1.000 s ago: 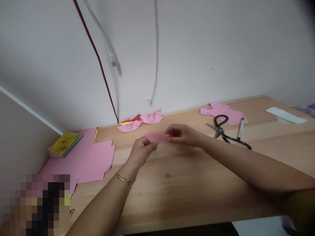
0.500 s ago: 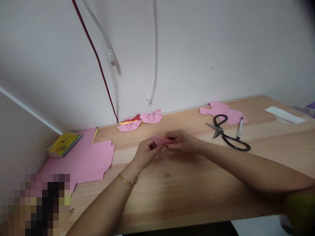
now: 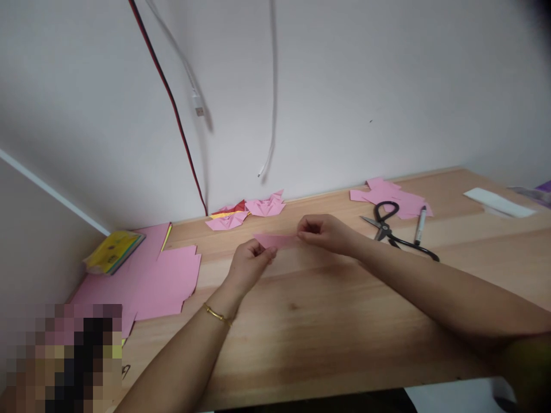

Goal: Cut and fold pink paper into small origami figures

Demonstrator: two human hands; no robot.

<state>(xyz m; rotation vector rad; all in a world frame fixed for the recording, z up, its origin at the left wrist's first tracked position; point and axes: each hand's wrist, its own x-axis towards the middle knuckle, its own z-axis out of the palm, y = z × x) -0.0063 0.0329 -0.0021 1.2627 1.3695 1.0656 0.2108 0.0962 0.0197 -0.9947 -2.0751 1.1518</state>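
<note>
Holds folded pink paper [image 3: 273, 240] just over the wooden table [image 3: 301, 344], between both hands; pinches one end between thumb and fingers of the left hand [image 3: 249, 265], at eight o'clock from the paper; curls fingers of the right hand [image 3: 322, 234] together at the tip, at three o'clock (too blurred to tell whether gripping it); has black-handled scissors [image 3: 384, 229] farther out at three, pink sheets [image 3: 163, 284] between eight and nine

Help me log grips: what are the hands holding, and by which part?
Pink paper: the left hand pinches it toward its left end; the right hand is at its right tip, but that grip is unclear.
</note>
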